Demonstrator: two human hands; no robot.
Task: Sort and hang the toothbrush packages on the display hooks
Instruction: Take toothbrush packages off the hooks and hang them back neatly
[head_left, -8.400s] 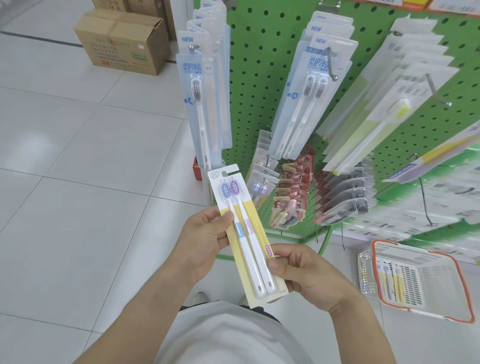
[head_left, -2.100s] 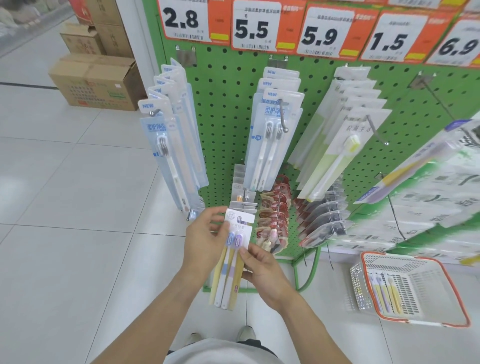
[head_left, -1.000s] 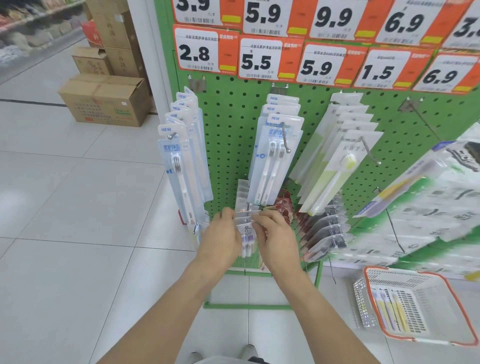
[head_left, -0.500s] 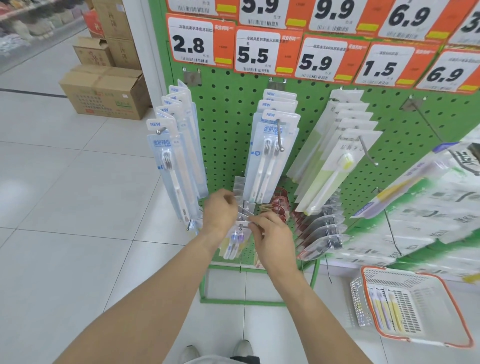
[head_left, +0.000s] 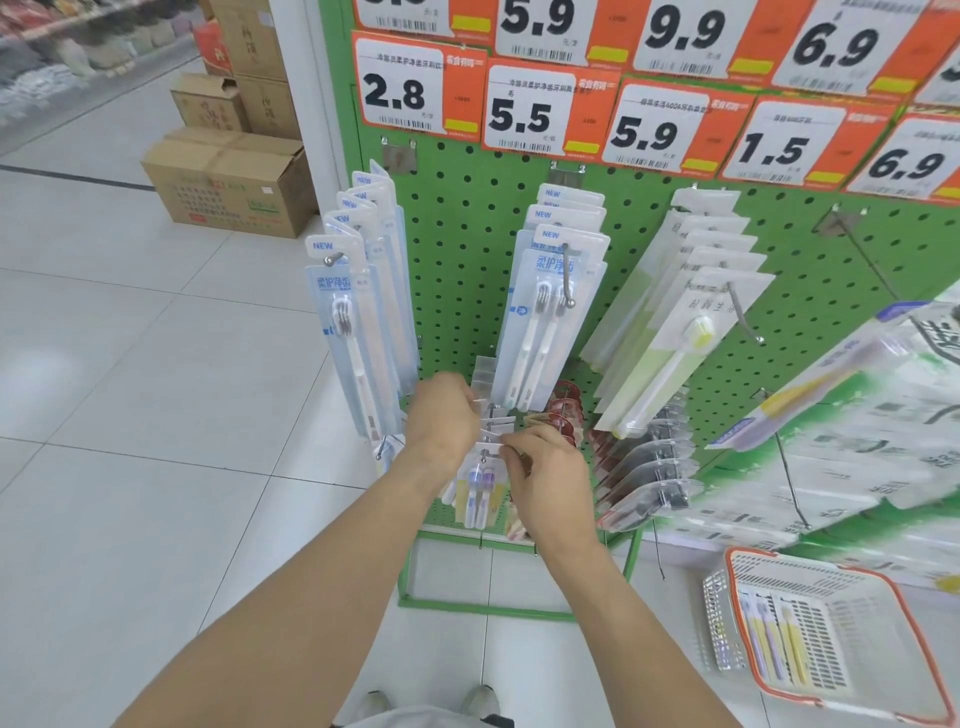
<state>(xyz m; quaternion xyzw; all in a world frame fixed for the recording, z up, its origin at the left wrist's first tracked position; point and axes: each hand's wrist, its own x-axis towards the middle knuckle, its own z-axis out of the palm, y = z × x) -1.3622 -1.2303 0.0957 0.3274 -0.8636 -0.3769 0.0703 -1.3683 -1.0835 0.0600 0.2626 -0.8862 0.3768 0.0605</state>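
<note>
Yellow-backed toothbrush package (head_left: 480, 491) (on its hook (head_left: 485, 456)) pinched by left hand (head_left: 441, 421) and right hand (head_left: 550, 480).

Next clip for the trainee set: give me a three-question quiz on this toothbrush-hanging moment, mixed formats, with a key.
1. True or false: the two-brush package already hangs on the lower hook, with both hands at its top.
2. Multiple choice: which price tag sits above the leftmost upper hook of packages? A) 1.5 B) 2.8 C) 9.9
3. Fill in: more yellow-backed packages wait in the ____ on the floor at lower right.

Key: 1 true; the left hand and right hand meet there. 2 B. 3 basket.
</note>
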